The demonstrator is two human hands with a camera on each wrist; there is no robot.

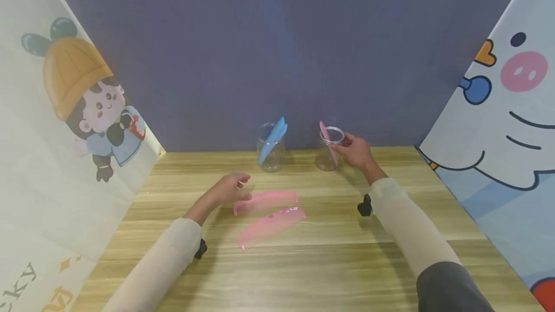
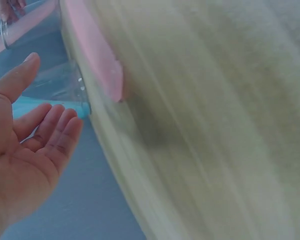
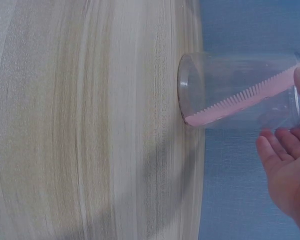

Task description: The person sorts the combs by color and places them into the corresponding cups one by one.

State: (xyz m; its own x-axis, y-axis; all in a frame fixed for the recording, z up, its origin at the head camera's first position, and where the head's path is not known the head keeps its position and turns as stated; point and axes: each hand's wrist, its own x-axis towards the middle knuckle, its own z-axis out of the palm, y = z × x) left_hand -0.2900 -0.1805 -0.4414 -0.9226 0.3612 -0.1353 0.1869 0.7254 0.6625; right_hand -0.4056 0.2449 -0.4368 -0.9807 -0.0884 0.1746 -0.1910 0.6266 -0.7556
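Note:
Two pink combs (image 1: pixel 266 200) (image 1: pixel 273 227) lie one in front of the other on the table, the nearer one with a small printed pattern. My left hand (image 1: pixel 227 189) hovers at the left end of the farther comb, fingers loosely bent and palm bare in the left wrist view. At the back, my right hand (image 1: pixel 357 152) holds the rim of a clear jar (image 3: pixel 240 90), thumb on one side and fingers along the other. A pink comb (image 3: pixel 245 97) leans inside this jar, teeth visible through the wall. Blue combs (image 1: pixel 272 141) stand slanted in another clear jar (image 1: pixel 273 162) to its left.
The wood-grain table (image 1: pixel 329 264) meets a dark blue-grey back wall (image 1: pixel 277 52) just behind the jars. Cartoon-printed panels (image 1: pixel 99 105) (image 1: pixel 498 124) stand along the left and right sides. A small black device sits at each wrist.

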